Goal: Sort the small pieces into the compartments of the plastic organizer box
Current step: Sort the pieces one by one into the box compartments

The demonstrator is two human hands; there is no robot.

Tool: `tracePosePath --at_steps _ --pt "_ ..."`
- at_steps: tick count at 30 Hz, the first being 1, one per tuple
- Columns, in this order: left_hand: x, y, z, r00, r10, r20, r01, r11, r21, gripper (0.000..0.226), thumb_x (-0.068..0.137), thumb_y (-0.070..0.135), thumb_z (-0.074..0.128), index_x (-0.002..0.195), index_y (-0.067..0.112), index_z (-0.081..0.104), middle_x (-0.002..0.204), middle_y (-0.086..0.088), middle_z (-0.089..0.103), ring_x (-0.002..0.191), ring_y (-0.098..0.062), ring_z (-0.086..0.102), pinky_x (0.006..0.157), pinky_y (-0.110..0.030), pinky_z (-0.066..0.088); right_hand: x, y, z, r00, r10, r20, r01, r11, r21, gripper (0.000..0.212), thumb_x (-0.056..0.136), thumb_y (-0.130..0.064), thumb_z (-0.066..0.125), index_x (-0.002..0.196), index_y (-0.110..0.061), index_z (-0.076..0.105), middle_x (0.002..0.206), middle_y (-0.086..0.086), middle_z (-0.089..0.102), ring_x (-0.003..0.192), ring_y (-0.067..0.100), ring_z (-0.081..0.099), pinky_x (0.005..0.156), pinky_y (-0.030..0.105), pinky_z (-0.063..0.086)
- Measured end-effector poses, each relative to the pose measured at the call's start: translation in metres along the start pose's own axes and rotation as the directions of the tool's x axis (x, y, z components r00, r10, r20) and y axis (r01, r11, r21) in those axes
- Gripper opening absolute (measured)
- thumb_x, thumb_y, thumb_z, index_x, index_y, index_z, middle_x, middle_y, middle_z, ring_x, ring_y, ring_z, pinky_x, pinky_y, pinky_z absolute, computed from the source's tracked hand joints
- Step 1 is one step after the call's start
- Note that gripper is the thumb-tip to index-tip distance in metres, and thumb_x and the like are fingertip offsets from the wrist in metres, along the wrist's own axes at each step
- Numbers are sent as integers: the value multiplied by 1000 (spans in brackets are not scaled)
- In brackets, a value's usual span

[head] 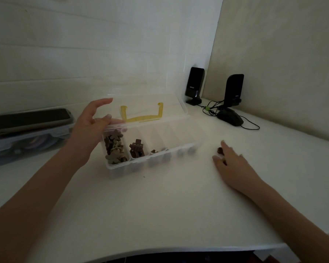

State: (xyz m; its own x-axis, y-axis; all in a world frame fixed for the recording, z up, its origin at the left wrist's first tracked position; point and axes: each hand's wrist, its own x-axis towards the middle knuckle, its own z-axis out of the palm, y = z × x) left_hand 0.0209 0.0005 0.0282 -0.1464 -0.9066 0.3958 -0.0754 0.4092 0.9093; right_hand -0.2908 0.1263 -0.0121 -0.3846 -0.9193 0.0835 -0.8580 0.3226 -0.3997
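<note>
A clear plastic organizer box [160, 158] stands open on the white table, its lid [146, 103] with a yellow handle tipped back. The leftmost compartment holds several brown and beige pieces [114, 147]; the one beside it holds a dark brown clip [136, 149], and the third a few small pieces [157, 150]. My left hand [92, 126] pinches the box's back left rim with thumb and fingers. My right hand [230, 162] lies on the table to the right of the box, fingers over small brown pieces [219, 150]; it is blurred.
At the left edge sits another plastic case [27, 141] with a dark phone-like slab [29, 118] on top. Two black speakers [195, 85], a mouse [230, 116] and cables occupy the back right corner. The table's front edge curves near the bottom.
</note>
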Motion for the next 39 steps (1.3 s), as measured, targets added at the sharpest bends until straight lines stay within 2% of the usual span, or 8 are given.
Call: tracePosePath --at_steps 3,5,8,13,20,25,30,39 --pt "0 -1 -1 1000 -11 -7 11 1000 -4 40 100 11 47 113 47 56 82 7 77 85 -14 72 90 -39 51 3 -8 0 989 -131 -65 138 981 133 38 96 -24 47 134 -22 45 122 -1 61 109 19 56 89 18 38" --pt "1 -2 -1 1000 -19 -14 19 1000 -5 40 100 10 47 110 48 57 83 5 77 89 -19 72 94 -44 50 3 -12 1 970 -219 -104 233 961 147 26 92 -19 54 117 -23 59 101 -9 64 92 14 61 72 3 36" --pt "2 -3 -3 1000 -2 -17 2 1000 2 40 100 10 47 114 46 57 84 4 77 90 -20 72 93 -40 51 1 -15 2 949 -291 -125 308 938 158 20 87 -21 61 107 -24 64 93 -14 66 86 10 63 73 4 40" --pt "1 0 -3 999 38 -37 -38 999 -6 38 100 8 45 122 37 54 80 9 76 79 -9 73 67 -15 54 -12 -19 0 946 -279 -166 320 889 328 15 80 -21 70 91 -29 63 87 -19 72 70 1 62 65 4 43" --pt "0 8 -6 990 129 -51 -131 991 -29 37 101 3 41 127 27 51 77 9 76 75 -11 73 64 -18 55 -26 -31 -1 837 -500 -221 535 833 140 19 80 -22 70 95 -30 63 89 -22 65 92 -1 54 81 8 35" --pt "1 9 -8 975 220 -18 -219 974 52 37 101 7 43 130 30 49 83 13 76 81 -10 73 73 -18 54 -20 -33 -1 800 -487 -349 583 767 266 29 76 -15 75 96 -31 63 87 -23 65 83 6 55 74 7 37" --pt "2 8 -12 962 271 41 -273 957 100 42 101 12 46 132 41 46 90 11 76 95 -14 71 95 -33 50 3 -50 -9 753 -413 -512 610 730 308 30 79 -17 72 94 -35 54 87 -26 60 76 3 52 70 8 40" --pt "7 6 -20 956 254 145 -270 957 109 42 98 29 48 137 42 42 98 8 76 102 -14 69 100 -46 45 17 -59 4 660 -461 -593 655 740 153 17 85 -21 66 101 -27 63 91 -32 51 81 0 47 76 1 34"
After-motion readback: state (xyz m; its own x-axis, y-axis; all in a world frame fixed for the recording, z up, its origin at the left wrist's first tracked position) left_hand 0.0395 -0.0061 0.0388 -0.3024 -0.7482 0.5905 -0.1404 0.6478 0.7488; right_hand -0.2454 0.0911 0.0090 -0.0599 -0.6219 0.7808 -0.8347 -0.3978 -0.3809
